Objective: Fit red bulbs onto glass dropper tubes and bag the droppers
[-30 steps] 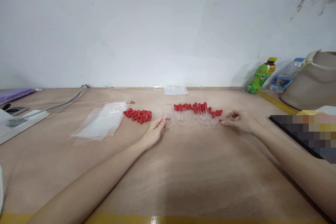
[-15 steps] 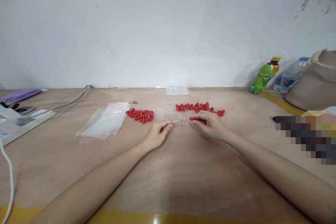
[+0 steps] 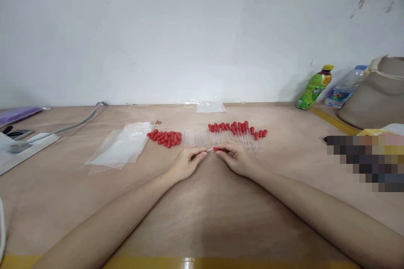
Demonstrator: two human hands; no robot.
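My left hand [image 3: 188,163] pinches a thin clear glass dropper tube [image 3: 210,150], its end pointing right. Facing it, my right hand [image 3: 235,159] is closed on a red rubber dropper bulb [image 3: 218,149]. Tube and bulb meet end to end between my fingertips; how far one sits inside the other I cannot tell. Behind my hands lies a row of bare glass tubes [image 3: 196,137]. To their left is a pile of loose red bulbs [image 3: 166,138]. Several droppers with red bulbs on their tubes [image 3: 243,131] lie behind my right hand.
Clear plastic bags [image 3: 121,147] lie at the left, another bag [image 3: 211,107] by the wall. Further left are a power strip [image 3: 38,149] with a grey cable and a purple pouch [image 3: 20,115]. A green bottle [image 3: 315,88], a water bottle [image 3: 344,88] and a beige bin [image 3: 372,96] stand back right.
My right hand has moved left with the red bulb, from beside the droppers to the tube's end. My left hand stays nearly in place. The view has shifted slightly.
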